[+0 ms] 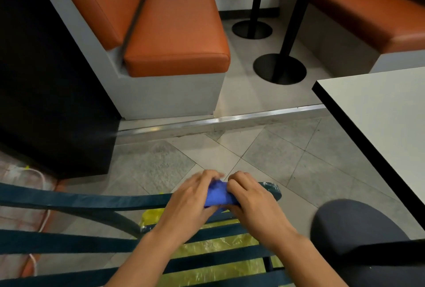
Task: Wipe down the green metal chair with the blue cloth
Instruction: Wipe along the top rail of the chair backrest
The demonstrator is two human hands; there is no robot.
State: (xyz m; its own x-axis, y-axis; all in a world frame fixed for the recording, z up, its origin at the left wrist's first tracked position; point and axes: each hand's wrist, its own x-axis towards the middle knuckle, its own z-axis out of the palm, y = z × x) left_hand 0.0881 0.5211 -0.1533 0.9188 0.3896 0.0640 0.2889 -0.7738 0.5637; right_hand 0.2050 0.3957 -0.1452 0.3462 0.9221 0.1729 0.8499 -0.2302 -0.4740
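Head view looks down on a green metal chair, its curved top rail crossing the lower part of the frame and its flat slats running beneath. Both hands meet on the rail near its right end, with a blue cloth bunched between them and pressed onto the rail. Left hand curls its fingers over the cloth's left side, thumb tucked under the fabric. Right hand grips the cloth's right side, fingers bent over the top of it and the rail. Only the middle of the cloth shows between the two hands; the rest is covered by fingers. Just past the right hand, the rail's rounded end sticks out, wrapped in clear film.

Under the slats lies yellow plastic sheeting on the grey tiled floor. A white cable trails along the floor at the left edge. Beyond a metal floor strip stands an orange bench seat on a grey base, and two black table pedestals stand to its right. A white tabletop with a black edge fills the right side, and a dark rounded seat sits at the lower right corner.
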